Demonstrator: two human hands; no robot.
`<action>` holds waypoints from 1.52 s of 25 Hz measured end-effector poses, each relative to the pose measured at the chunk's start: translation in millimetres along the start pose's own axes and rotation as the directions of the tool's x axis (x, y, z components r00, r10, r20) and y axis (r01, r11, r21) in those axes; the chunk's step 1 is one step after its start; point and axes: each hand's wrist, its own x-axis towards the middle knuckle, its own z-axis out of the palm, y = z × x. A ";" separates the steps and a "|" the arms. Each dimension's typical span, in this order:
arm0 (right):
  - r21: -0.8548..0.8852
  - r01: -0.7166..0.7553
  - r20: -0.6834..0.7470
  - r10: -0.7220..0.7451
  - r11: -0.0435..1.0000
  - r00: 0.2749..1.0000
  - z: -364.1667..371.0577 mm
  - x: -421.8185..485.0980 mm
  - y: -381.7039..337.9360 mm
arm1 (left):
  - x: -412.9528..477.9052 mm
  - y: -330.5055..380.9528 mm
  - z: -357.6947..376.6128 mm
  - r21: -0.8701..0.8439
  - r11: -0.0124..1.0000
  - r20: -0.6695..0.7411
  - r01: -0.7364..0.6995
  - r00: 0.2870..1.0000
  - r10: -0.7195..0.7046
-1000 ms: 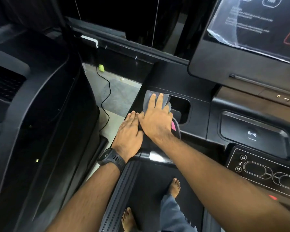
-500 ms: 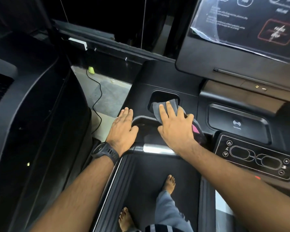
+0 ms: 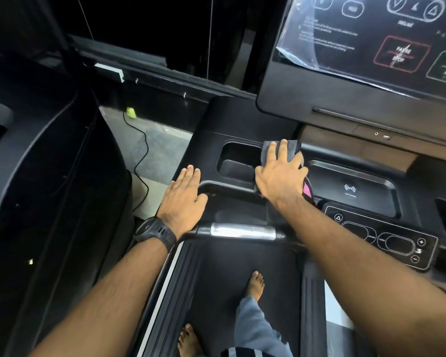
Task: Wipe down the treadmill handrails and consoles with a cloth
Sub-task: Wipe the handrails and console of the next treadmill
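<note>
My right hand [image 3: 280,180] presses a grey cloth [image 3: 291,150] with a pink edge flat onto the black console [image 3: 209,140], on the ridge between the cup-holder recess [image 3: 238,161] and the phone tray [image 3: 353,189]. Its fingers lie straight over the cloth. My left hand [image 3: 183,199] rests flat, fingers straight, on the console's left edge beside the handrail [image 3: 242,231], whose silver sensor grip runs below both hands. A black watch sits on the left wrist.
The touchscreen [image 3: 371,39] with peeling film stands at the upper right. A button panel [image 3: 386,238] lies below the phone tray. Another black machine [image 3: 49,189] fills the left side. A cable [image 3: 139,161] runs over the floor between them. My bare feet stand on the belt [image 3: 242,279].
My right hand has slid the cloth rightward, from the cup holder's left edge across to its right rim. My left hand has stayed on the console's left edge.
</note>
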 end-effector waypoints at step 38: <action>-0.450 0.869 0.658 -0.735 -0.206 0.166 -41.6 103.5 -9.9 | 18.6 -7.5 0.6 -0.067 0.998 -0.035 -0.015 0.999 0.012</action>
